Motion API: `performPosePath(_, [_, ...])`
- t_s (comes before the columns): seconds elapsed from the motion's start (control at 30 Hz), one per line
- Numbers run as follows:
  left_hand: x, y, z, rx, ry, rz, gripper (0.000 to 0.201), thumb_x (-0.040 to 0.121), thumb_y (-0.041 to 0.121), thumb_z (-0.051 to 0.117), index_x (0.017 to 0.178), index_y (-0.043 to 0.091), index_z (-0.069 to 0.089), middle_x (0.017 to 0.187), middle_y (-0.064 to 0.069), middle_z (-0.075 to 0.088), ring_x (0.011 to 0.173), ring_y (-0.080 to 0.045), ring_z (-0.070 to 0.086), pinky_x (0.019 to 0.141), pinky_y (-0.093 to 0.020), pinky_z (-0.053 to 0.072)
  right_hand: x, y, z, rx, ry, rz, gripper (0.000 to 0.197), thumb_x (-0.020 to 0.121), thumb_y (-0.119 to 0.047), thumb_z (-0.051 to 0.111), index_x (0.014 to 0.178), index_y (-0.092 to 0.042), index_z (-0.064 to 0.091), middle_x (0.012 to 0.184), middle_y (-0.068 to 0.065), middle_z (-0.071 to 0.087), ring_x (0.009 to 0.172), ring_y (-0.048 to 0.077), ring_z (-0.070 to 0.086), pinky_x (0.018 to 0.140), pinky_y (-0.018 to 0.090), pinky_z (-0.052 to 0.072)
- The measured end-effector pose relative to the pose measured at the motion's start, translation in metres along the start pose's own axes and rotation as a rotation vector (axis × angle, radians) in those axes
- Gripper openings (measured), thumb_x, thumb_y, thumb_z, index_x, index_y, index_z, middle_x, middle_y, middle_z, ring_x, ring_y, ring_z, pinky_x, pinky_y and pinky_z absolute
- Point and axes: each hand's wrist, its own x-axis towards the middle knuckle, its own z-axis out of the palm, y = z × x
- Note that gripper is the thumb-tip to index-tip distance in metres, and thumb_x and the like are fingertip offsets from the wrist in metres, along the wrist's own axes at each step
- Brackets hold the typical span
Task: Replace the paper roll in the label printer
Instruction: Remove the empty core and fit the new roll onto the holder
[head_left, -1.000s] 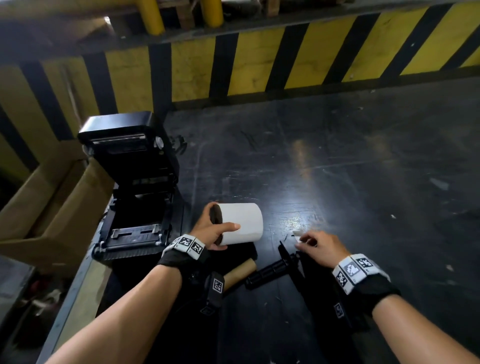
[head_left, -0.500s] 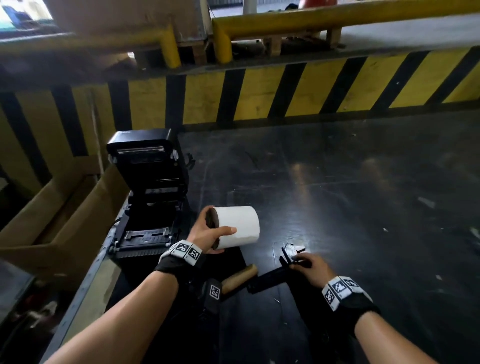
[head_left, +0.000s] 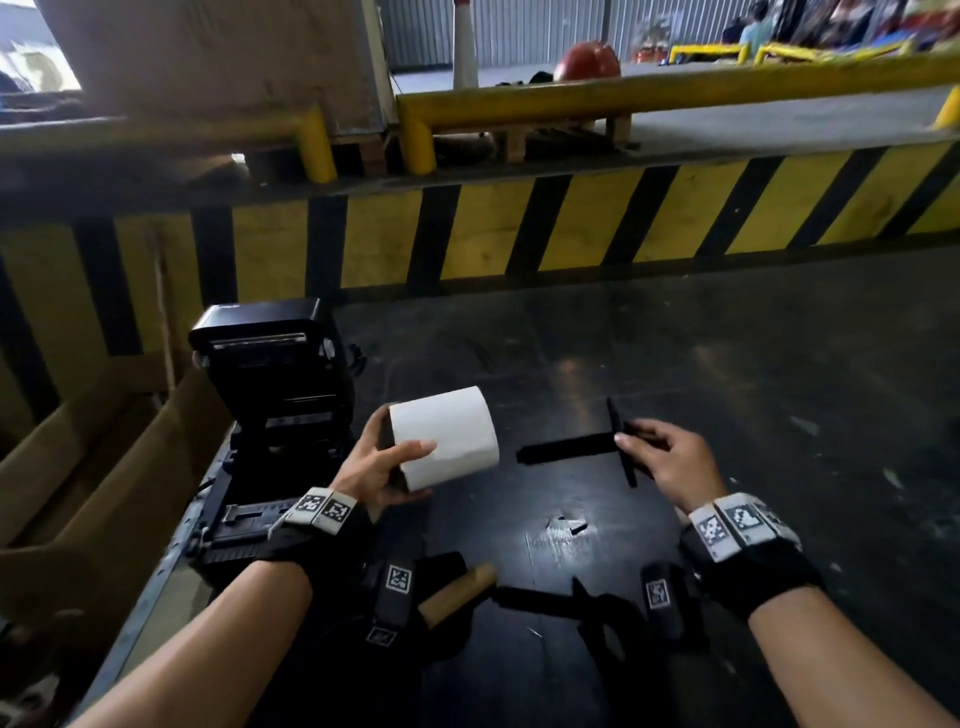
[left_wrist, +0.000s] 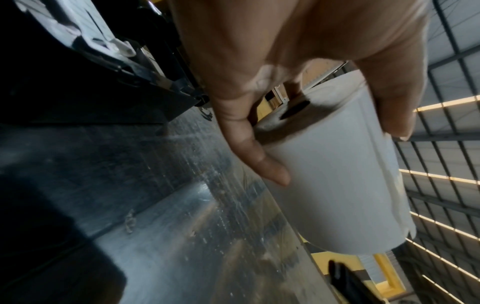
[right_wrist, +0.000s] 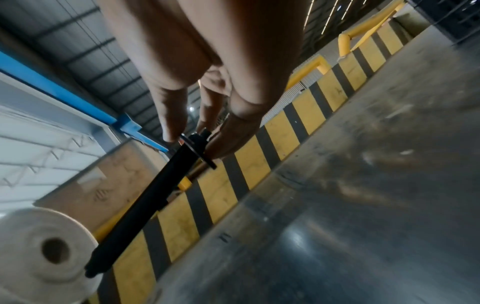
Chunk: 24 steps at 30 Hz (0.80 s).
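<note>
My left hand (head_left: 387, 457) grips a full white paper roll (head_left: 447, 436) above the dark table, its hollow core facing left; thumb and fingers wrap the roll (left_wrist: 335, 181) in the left wrist view. My right hand (head_left: 660, 457) pinches the flanged end of a black spindle (head_left: 566, 448), lifted off the table, its free tip pointing left at the roll. In the right wrist view the spindle (right_wrist: 145, 203) aims near the roll's core hole (right_wrist: 55, 250). The black label printer (head_left: 275, 410) stands open at the left, lid raised. An empty brown cardboard core (head_left: 457, 592) lies near my left wrist.
A cardboard box (head_left: 88, 467) sits left of the printer, beyond the table edge. A yellow-and-black striped barrier (head_left: 571, 228) runs behind the table (head_left: 727, 364). A small scrap (head_left: 569, 527) lies on the table between my hands. Another black part (head_left: 550, 603) lies near the front edge.
My right hand picked the black spindle up off the table and raised it level with the roll. My left hand lifted the roll slightly. The head view tilted up.
</note>
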Motion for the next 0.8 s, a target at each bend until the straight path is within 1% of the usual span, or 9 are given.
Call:
performPosePath(0.1, [0.002, 0.011, 0.005, -0.014, -0.032, 0.038, 0.076, 0.053, 0.021, 0.079, 0.120, 0.034, 0.047, 0.115, 0.003, 0.057, 0.102, -0.029, 0.059, 0.067, -0.045, 0.055, 0.008, -0.026, 0.007, 0.133, 0.035, -0.075, 0.030, 0.075, -0.015, 0.073, 0.104, -0.008, 0.068, 0.098, 0.012, 0.070, 0.092, 0.022, 0.066, 0.087, 0.035, 0.052])
performPosePath(0.2, [0.003, 0.019, 0.007, -0.030, -0.061, 0.070, 0.078, 0.049, 0.025, 0.080, 0.120, 0.035, 0.048, 0.119, 0.000, 0.055, 0.102, -0.030, 0.059, 0.063, -0.042, 0.054, 0.012, -0.040, 0.019, 0.188, 0.039, -0.117, 0.027, 0.077, -0.013, 0.072, 0.103, -0.010, 0.068, 0.094, 0.008, 0.070, 0.088, 0.017, 0.066, 0.081, 0.025, 0.053])
performPosePath(0.27, [0.004, 0.024, 0.007, -0.039, -0.079, 0.079, 0.079, 0.048, 0.025, 0.080, 0.120, 0.036, 0.049, 0.117, -0.001, 0.055, 0.100, -0.030, 0.059, 0.062, -0.041, 0.054, 0.015, -0.044, 0.024, 0.212, 0.050, -0.132, 0.027, 0.077, -0.013, 0.071, 0.104, -0.010, 0.068, 0.094, 0.008, 0.071, 0.086, 0.015, 0.066, 0.080, 0.023, 0.053])
performPosePath(0.37, [0.003, 0.029, 0.006, -0.042, -0.109, 0.095, 0.079, 0.048, 0.025, 0.079, 0.121, 0.035, 0.048, 0.113, -0.001, 0.056, 0.096, -0.028, 0.059, 0.062, -0.040, 0.054, 0.019, -0.045, 0.027, 0.219, 0.058, -0.158, 0.029, 0.078, -0.011, 0.070, 0.106, -0.006, 0.067, 0.096, 0.009, 0.070, 0.077, 0.000, 0.066, 0.076, 0.013, 0.054])
performPosePath(0.4, [0.003, 0.030, 0.006, -0.037, -0.118, 0.098, 0.079, 0.048, 0.024, 0.078, 0.121, 0.034, 0.048, 0.111, 0.000, 0.057, 0.095, -0.027, 0.059, 0.062, -0.040, 0.054, 0.019, -0.045, 0.027, 0.217, 0.059, -0.168, 0.030, 0.078, -0.010, 0.070, 0.107, -0.005, 0.067, 0.096, 0.009, 0.069, 0.076, 0.000, 0.065, 0.074, 0.010, 0.053])
performPosePath(0.53, [0.000, 0.027, 0.005, -0.012, -0.143, 0.089, 0.079, 0.050, 0.022, 0.078, 0.122, 0.034, 0.046, 0.108, -0.002, 0.058, 0.095, -0.029, 0.059, 0.063, -0.040, 0.054, 0.020, -0.046, 0.029, 0.226, 0.060, -0.172, 0.032, 0.078, -0.010, 0.070, 0.108, -0.003, 0.066, 0.095, 0.009, 0.069, 0.081, 0.012, 0.065, 0.070, 0.006, 0.052])
performPosePath(0.63, [-0.002, 0.023, 0.005, -0.010, -0.144, 0.093, 0.078, 0.052, 0.021, 0.077, 0.122, 0.035, 0.046, 0.113, -0.004, 0.056, 0.098, -0.031, 0.058, 0.063, -0.041, 0.056, 0.017, -0.045, 0.026, 0.215, 0.027, -0.151, 0.031, 0.077, -0.012, 0.071, 0.107, -0.007, 0.067, 0.096, 0.009, 0.070, 0.087, 0.016, 0.066, 0.079, 0.017, 0.055])
performPosePath(0.7, [-0.003, 0.024, 0.003, -0.010, -0.142, 0.100, 0.078, 0.052, 0.022, 0.077, 0.122, 0.035, 0.046, 0.112, -0.003, 0.057, 0.097, -0.030, 0.059, 0.064, -0.042, 0.055, 0.013, -0.046, 0.022, 0.185, -0.033, -0.143, 0.026, 0.077, -0.013, 0.071, 0.103, -0.011, 0.069, 0.092, 0.005, 0.071, 0.083, 0.010, 0.068, 0.080, 0.019, 0.055])
performPosePath(0.8, [-0.005, 0.025, 0.000, -0.024, -0.130, 0.100, 0.079, 0.051, 0.023, 0.077, 0.122, 0.035, 0.046, 0.112, -0.002, 0.057, 0.095, -0.029, 0.060, 0.064, -0.042, 0.055, 0.005, -0.052, 0.019, 0.148, -0.107, -0.142, 0.017, 0.077, -0.015, 0.071, 0.093, -0.022, 0.070, 0.084, -0.009, 0.070, 0.071, -0.005, 0.066, 0.070, 0.011, 0.054])
